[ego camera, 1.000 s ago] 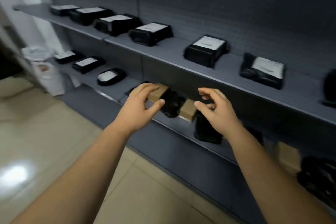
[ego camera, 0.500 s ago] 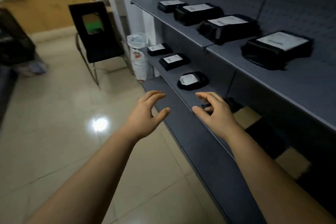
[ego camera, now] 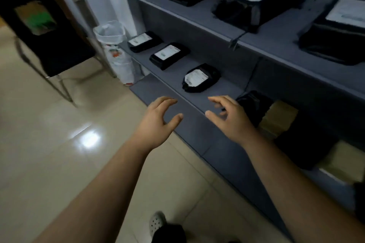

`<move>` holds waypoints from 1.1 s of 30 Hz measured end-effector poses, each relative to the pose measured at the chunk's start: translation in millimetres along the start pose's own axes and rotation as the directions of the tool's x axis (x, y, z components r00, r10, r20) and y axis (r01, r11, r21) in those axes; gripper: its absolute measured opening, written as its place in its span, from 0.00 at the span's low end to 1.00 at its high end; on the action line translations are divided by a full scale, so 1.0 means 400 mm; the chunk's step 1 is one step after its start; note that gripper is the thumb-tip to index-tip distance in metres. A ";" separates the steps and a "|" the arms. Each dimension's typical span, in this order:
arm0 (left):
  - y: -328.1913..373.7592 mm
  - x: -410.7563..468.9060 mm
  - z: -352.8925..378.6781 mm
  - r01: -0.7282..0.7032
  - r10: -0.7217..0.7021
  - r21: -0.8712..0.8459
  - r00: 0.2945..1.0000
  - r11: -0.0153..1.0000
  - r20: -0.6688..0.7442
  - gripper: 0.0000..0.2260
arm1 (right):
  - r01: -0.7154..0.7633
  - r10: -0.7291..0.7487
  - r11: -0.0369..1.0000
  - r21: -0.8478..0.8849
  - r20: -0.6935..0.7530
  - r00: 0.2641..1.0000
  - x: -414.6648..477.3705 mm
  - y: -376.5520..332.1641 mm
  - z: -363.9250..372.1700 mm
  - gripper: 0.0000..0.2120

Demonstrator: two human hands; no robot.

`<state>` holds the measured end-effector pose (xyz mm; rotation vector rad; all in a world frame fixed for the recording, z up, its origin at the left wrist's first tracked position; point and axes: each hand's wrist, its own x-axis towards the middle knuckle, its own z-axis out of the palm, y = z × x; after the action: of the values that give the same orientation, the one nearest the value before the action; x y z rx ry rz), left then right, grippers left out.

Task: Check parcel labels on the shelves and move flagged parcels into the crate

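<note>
Now both hands have come away from the brown boxes [ego camera: 278, 118] at right of frame; left hand [ego camera: 158, 122] and right hand [ego camera: 229, 118] hover empty, fingers spread, below the rounded black parcel [ego camera: 200, 78] on the middle shelf [ego camera: 227, 92]. Likely that label gets checked next. No crate shows. A chair [ego camera: 45, 33] and lined bin [ego camera: 116, 53] crowd the upper left.

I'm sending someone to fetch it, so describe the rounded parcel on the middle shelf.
Find the grey shelving, then its middle shelf. The third black parcel from the bin end is it: a soft rounded pouch, unlike its two boxy neighbours.
</note>
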<state>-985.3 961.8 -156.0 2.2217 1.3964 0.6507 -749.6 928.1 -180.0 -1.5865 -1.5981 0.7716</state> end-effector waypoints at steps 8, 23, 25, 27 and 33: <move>-0.094 0.235 0.190 -0.236 0.288 -0.197 0.907 0.952 0.306 0.18 | -0.466 0.455 0.884 0.037 -0.300 0.838 -0.040 0.165 -0.020 0.18; -0.134 0.468 0.701 -0.219 0.254 -0.129 0.795 0.967 0.550 0.23 | -0.636 0.617 0.765 0.102 -0.400 0.678 0.040 0.605 0.037 0.22; -0.139 0.495 0.745 -0.220 0.251 -0.124 0.790 0.968 0.559 0.24 | -0.640 0.595 0.767 0.047 -0.424 0.682 0.066 0.646 0.038 0.22; -0.145 0.522 0.788 -0.229 0.257 -0.121 0.784 0.966 0.566 0.24 | -0.647 0.568 0.762 -0.046 -0.434 0.699 0.093 0.684 0.041 0.22; -0.168 0.606 0.916 -0.233 0.220 -0.053 0.786 0.971 0.578 0.31 | -0.660 0.536 0.722 -0.206 -0.437 0.723 0.167 0.785 0.089 0.27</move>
<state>-722.2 1168.4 -448.6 2.3425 0.8310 -0.0042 -604.6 1014.2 -455.5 -2.4269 -0.9651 0.4844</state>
